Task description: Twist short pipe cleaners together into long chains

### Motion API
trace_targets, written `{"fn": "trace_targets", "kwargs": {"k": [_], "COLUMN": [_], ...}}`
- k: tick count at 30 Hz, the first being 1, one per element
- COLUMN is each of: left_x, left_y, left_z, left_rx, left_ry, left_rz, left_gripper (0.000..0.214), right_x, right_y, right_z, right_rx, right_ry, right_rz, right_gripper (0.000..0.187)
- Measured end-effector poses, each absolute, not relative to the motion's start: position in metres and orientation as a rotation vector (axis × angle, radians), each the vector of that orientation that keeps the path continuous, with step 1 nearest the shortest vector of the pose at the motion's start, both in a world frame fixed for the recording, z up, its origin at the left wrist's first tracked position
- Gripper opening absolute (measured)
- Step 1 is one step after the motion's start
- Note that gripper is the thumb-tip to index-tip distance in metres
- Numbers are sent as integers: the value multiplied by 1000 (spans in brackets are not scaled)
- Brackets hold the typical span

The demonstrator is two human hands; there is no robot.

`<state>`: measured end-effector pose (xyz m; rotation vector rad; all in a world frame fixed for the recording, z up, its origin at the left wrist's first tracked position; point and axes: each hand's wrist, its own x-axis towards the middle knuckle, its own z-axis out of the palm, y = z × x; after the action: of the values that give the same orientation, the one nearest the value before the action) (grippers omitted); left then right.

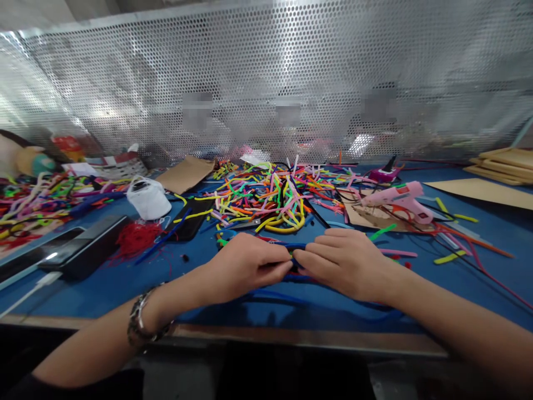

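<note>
My left hand [245, 265] and my right hand [350, 264] meet over the front of the blue table, fingertips almost touching. Between them is a piece made of blue pipe cleaners [297, 277], with some red and dark bits partly covered by my fingers. Both hands are closed, thumbs and forefingers pinching it. Its exact shape is hidden by my hands. Just behind my hands lies a heap of pipe cleaners [266, 203] in many colours. A pair of scissors [246, 223] lies at the near side of that heap.
At right, a pink glue gun [400, 200] rests on cardboard, with wooden boards [503, 164] beyond. Left are red thread [137, 240], a white pouch [149, 198], a black box with a cable [85, 253] and a phone [41, 253]. A perforated metal panel [250, 72] stands behind.
</note>
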<state>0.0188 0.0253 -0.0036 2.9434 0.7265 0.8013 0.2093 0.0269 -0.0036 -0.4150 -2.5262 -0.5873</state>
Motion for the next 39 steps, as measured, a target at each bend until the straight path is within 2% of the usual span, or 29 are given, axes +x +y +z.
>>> {"fn": "trace_targets", "kwargs": {"k": [3,5,7,9,13,16,21,24,26,30,32,34,39], "left_x": [18,17,15,15,16,16,15,14,13,12,11,10,10], "left_y": [22,19,17,18,24,25,23,20,18,17,19,23,29], "left_z": [-6,-5,-3,-3,-6,-8,-5,-2,1,3,2,0,3], "left_rx": [3293,3547,3673,3599,3217,3098,3267,3456,3585,3790,3753,3595,3019], "left_ry": [754,625,491,555,677,656,712,765,762,598,573,659,768], "left_rz": [989,1066,1105,1126,1074,1024,1144,1133,1130,1126,1101,1017,631], "left_gripper": [37,29,24,28,38,39,38,36,31,15,17,25,31], "right_x": [204,200,198,200,207,211,208,204,203,203,205,208,211], "right_y": [23,21,20,21,22,19,15,15,17,22,26,29,28], "right_z": [-3,-3,-4,-6,-6,-2,-2,-6,-6,-2,-1,-1,-2], "right_rx": [-650,-726,-712,-699,-437,-322,-427,-535,-634,-754,-703,-672,-522], "right_ry": [-2507,-2391,-2335,-2357,-2277,-2247,-2255,-2260,-2300,-2413,-2413,-2458,-2613], "right_rz": [250,839,1041,725,-504,-871,-926,-767,-431,736,1060,945,-389], "right_gripper": [35,37,38,33,8,9,16,18,20,25,29,29,27]}}
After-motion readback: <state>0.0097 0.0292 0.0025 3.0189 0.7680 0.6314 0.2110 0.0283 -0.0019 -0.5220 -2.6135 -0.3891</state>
